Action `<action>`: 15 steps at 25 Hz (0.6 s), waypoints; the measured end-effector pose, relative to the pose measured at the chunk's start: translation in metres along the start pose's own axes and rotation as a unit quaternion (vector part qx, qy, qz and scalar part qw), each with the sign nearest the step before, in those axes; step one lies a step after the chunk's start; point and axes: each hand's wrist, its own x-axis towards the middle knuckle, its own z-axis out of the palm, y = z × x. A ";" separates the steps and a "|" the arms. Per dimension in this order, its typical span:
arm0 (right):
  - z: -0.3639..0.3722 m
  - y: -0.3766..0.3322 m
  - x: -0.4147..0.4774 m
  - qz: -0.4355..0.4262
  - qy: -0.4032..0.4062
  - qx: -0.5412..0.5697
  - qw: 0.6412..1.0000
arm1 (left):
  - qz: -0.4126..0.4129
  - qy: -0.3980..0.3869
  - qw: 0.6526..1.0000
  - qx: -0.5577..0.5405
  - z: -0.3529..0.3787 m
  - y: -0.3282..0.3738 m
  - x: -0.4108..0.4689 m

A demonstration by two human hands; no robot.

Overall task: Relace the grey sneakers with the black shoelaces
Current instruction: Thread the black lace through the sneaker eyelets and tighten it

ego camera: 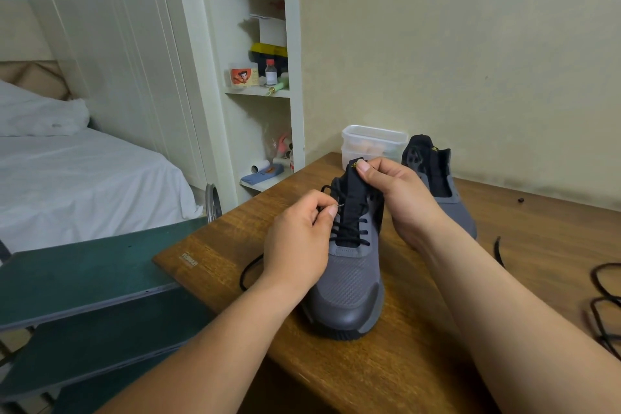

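near sneaker: the grey near sneaker (349, 289) sits flat on the tabletop (420, 356), pretty much dead centre, toe pointing back at the camera.
lacing: a black shoelace (351, 233) already crisscrosses the lower eyelets. The top eyelets are hidden by the hands, so I can't tell about those.
left hand: the left hand (299, 242) is on the shoe's left side. Its fingers (319, 200) are curled, with thumb and forefinger pinching the tip of the black shoelace right by the upper eyelets.
lace tail: a stretch of that lace loops out from under the left wrist, across the wood toward the tabletop's left edge.
right hand: the right hand (400, 198) is up top, pinching the end of the tongue (353, 191) and holding it upright.
second sneaker: the second sneaker (447, 198) stands just behind the right hand, near the wall, toe angled down-right.
loose laces: the loose laces (605, 306) lie in black loops at the far right edge, well apart from both shoes.
plastic tub: a clear lidded plastic tub (373, 141) sits at the back, just beside the second sneaker.
off to the left: green boards (84, 279) are stacked there, with a bed (84, 178) in white sheets and a shelf unit (262, 77) holding bottles and boxes beyond them.
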 end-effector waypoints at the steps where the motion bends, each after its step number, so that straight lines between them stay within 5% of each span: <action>1: 0.000 0.000 0.000 0.000 -0.001 -0.003 1.000 | -0.004 -0.011 1.000 -0.015 -0.001 0.000 0.001; 8: -0.002 0.004 0.004 0.010 -0.004 -0.003 1.000 | -0.049 -0.090 0.981 -0.162 -0.009 0.001 0.014; 15: -0.001 0.006 0.005 0.009 -0.003 -0.017 1.000 | -0.125 -0.065 0.963 -0.230 0.002 0.001 0.013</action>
